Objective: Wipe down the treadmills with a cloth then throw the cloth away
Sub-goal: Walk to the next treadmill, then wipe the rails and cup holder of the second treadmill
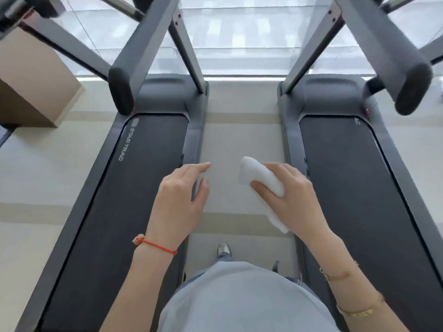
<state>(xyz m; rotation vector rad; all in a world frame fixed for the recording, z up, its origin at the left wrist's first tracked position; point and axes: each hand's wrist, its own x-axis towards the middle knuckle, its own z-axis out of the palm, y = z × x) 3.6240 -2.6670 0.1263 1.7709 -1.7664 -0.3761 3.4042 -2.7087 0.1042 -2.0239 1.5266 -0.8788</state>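
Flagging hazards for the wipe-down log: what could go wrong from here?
1. The white cloth is pinched only by the right hand, with its tail hanging loose; it may slip.
2. The left hand is empty, over the gap between the left treadmill and right treadmill; neither is being touched yet.
3. The handrail end projects toward the person; leaning in could bump it.

Two treadmills lay side by side, the left treadmill point(134, 188) and the right treadmill point(354, 188), with a strip of floor point(242, 130) between them. The person stood on that strip. The left hand point(182, 195) hung above the left machine's inner edge; the right hand point(290, 195) held the cloth point(259, 178) over the strip. A box point(33, 87) stood far left, and a window point(242, 34) ran ahead.
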